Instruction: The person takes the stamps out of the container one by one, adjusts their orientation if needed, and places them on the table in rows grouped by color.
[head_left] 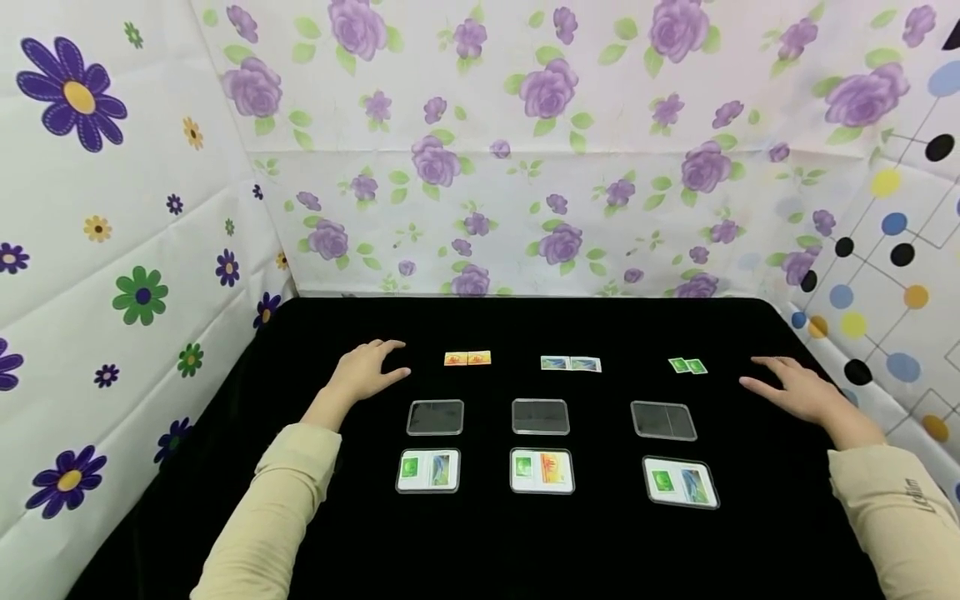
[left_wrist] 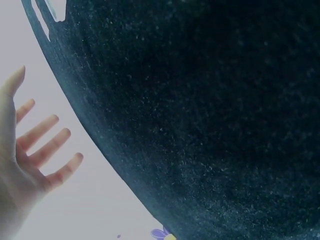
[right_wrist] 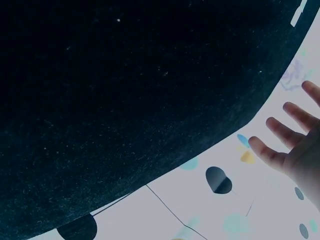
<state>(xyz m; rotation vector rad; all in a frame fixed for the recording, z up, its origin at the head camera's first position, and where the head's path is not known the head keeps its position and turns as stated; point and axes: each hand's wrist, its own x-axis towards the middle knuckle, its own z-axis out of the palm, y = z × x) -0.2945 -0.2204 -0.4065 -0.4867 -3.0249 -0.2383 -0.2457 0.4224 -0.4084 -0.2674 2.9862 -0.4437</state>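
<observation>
My left hand (head_left: 363, 371), fingers spread and holding nothing, is over the black cloth at the left, nearest to a pair of orange stamps (head_left: 456, 359). On the far right my right hand (head_left: 798, 390) is likewise extended with nothing in it, beside two overlapping green stamps (head_left: 697, 367). Between these lies a pair of blue landscape stamps (head_left: 555, 363). Three see-through plastic cases, left (head_left: 436, 417), middle (head_left: 541, 417) and right (head_left: 664, 421), form a row. Nearer, three cases hold white inserts: green-and-blue stamps left (head_left: 428, 482), green-and-orange middle (head_left: 542, 483), green-and-blue right (head_left: 680, 493).
Black cloth (head_left: 480, 550) covers the table. Flower-printed sheets hang behind (head_left: 510, 200) and at the left (head_left: 60, 333); a dotted sheet (head_left: 900, 267) hangs at the right. Both wrist views show mostly dark cloth.
</observation>
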